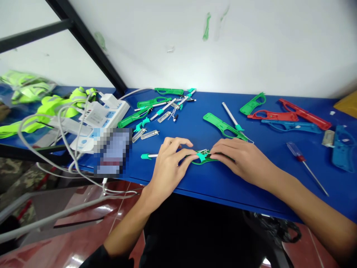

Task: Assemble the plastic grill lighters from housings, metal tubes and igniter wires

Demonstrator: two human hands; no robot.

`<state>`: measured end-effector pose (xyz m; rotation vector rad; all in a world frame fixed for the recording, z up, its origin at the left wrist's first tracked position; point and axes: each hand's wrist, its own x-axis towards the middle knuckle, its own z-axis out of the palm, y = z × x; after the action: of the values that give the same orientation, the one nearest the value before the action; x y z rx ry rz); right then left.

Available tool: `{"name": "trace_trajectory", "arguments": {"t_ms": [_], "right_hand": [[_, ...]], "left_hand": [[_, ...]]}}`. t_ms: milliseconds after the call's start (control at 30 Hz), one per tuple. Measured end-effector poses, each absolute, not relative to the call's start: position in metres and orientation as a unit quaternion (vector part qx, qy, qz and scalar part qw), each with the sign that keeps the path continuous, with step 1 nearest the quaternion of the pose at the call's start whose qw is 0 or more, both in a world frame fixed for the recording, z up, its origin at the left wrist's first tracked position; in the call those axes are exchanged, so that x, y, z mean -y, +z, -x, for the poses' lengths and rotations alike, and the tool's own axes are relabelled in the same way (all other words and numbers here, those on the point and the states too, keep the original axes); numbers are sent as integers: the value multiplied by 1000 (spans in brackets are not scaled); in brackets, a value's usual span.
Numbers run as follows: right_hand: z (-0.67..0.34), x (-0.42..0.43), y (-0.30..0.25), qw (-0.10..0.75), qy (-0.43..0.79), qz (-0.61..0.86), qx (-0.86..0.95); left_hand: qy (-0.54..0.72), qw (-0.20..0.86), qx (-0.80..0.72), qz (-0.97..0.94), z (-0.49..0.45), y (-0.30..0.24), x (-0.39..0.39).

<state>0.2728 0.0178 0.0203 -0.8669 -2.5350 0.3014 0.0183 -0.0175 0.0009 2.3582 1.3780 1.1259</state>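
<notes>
Between my hands, at the front of the blue table, lies a partly assembled long-nosed lighter: a green handle shell with a teal trigger and thin white wire at its middle. My left hand is closed on its left part, fingertips and thumb at the trigger. From under that hand a metal tube with a teal tip sticks out to the left. My right hand pinches the shell's right end at a small dark part, and its fingers hide the rest of that end.
Behind my hands lie a green shell half and another metal tube. Lighter parts are heaped at back left, near a power strip and blurred-out phone. Rightward are red shells, blue shells and a screwdriver.
</notes>
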Motion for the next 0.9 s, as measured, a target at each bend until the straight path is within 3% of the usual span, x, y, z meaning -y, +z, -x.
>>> {"name": "trace_trajectory", "arguments": {"t_ms": [400,600,900], "right_hand": [[-274,-16,23,193,128,319,919],[-275,-18,21,217,166,313,909],[-277,-22,19,222,170,316,907]], "left_hand": [[348,147,-463,-802,-21,1,17],[350,145,-465,-800,-20,0,17],[342,27,-454,-822,-22,-1,19]]}}
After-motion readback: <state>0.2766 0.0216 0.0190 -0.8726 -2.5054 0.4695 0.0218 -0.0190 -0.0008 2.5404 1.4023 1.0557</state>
